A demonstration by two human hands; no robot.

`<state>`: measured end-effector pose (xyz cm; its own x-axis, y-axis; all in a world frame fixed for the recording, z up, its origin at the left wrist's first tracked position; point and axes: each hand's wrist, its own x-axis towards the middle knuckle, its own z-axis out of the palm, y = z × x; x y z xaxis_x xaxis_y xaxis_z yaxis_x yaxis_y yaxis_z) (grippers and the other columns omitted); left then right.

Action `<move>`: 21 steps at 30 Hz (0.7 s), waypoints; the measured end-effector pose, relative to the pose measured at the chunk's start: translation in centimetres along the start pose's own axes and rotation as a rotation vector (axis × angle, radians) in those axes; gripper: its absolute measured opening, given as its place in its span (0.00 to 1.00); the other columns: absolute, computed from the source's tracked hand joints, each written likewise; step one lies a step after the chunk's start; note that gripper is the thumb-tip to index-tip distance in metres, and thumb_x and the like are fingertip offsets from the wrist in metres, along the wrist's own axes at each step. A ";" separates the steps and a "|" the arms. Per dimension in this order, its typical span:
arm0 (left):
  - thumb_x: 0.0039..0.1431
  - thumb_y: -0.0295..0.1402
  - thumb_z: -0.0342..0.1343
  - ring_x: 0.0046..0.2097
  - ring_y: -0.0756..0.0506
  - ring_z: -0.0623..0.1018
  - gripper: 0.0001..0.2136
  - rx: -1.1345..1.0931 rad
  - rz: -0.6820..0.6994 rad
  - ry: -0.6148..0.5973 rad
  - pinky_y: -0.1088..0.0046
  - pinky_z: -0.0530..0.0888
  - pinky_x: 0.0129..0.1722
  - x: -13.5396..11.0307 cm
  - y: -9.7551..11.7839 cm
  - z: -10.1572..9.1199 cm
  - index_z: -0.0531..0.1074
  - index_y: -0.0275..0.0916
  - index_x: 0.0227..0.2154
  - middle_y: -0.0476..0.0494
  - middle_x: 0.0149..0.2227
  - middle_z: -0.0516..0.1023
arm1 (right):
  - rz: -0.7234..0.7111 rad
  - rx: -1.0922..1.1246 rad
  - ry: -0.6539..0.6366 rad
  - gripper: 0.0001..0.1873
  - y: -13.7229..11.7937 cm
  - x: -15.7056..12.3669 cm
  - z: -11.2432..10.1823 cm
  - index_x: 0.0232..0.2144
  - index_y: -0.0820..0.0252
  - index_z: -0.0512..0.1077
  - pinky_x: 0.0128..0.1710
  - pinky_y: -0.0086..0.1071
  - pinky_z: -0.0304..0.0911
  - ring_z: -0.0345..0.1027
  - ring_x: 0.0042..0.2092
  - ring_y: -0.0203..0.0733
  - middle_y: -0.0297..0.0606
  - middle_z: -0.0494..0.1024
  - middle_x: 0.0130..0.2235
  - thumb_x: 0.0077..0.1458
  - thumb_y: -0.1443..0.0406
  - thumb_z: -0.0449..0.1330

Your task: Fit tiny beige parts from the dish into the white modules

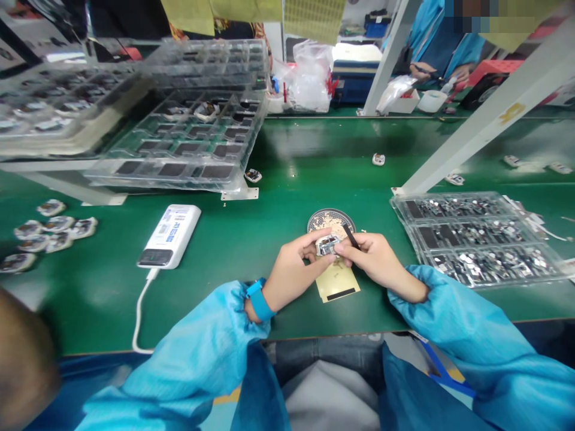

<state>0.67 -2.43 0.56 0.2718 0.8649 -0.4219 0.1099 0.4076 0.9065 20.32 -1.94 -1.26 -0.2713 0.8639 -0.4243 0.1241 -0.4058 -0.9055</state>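
Note:
Between the thumb and fingers of my left hand (299,263) is a small white device housing (327,244) with its inner electronics facing up. A blue band circles that wrist. My right hand (371,254) pinches a dark, flat stick-like tool (351,236), perhaps tweezers; its working end is hidden by my fingers. Those right fingertips meet the housing's right edge. Just behind and under my hands is a round perforated dish (330,214) with small tan bits in it. A yellow sheet (336,284) with a black strip lies beneath my hands.
A white power bank (169,236) with a cable lies left. More housings (58,224) cluster at far left. Clear compartment trays (179,170) stand on a raised shelf. At right, a tray (485,236) holds many small parts beside a slanted post (471,120). Another person's hands (422,72) work opposite.

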 end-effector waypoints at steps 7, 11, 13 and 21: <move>0.58 0.31 0.64 0.36 0.47 0.79 0.21 0.224 0.139 0.054 0.71 0.76 0.35 0.0 -0.3 -0.1 0.75 0.39 0.55 0.40 0.48 0.82 | 0.035 -0.013 0.024 0.21 -0.2 0.1 0.2 0.20 0.62 0.74 0.29 0.28 0.58 0.64 0.26 0.33 0.34 0.74 0.22 0.55 0.52 0.66; 0.60 0.31 0.63 0.32 0.50 0.76 0.19 0.392 0.303 0.090 0.72 0.77 0.38 -0.1 0.0 -0.1 0.76 0.41 0.55 0.43 0.45 0.83 | 0.030 -0.010 0.028 0.23 -0.2 0.0 0.2 0.19 0.62 0.72 0.28 0.29 0.58 0.63 0.25 0.33 0.33 0.73 0.21 0.55 0.51 0.66; 0.61 0.32 0.63 0.33 0.50 0.77 0.19 0.444 0.346 0.101 0.72 0.78 0.40 -0.2 0.1 -0.2 0.76 0.41 0.55 0.42 0.45 0.83 | 0.024 0.001 0.021 0.22 -0.1 0.0 0.3 0.20 0.61 0.73 0.28 0.29 0.59 0.63 0.25 0.33 0.33 0.72 0.21 0.56 0.51 0.65; 0.59 0.35 0.65 0.42 0.44 0.83 0.21 0.003 0.035 0.013 0.67 0.81 0.46 -0.2 0.0 0.0 0.77 0.41 0.55 0.42 0.48 0.83 | -0.105 0.109 0.107 0.17 1.1 0.1 0.8 0.36 0.58 0.69 0.36 0.31 0.66 0.67 0.35 0.37 0.33 0.74 0.34 0.52 0.56 0.70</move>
<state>0.57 -2.60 0.71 0.2628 0.8827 -0.3896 0.1035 0.3757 0.9209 19.63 -2.52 -2.29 -0.1739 0.9277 -0.3304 -0.0053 -0.3364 -0.9417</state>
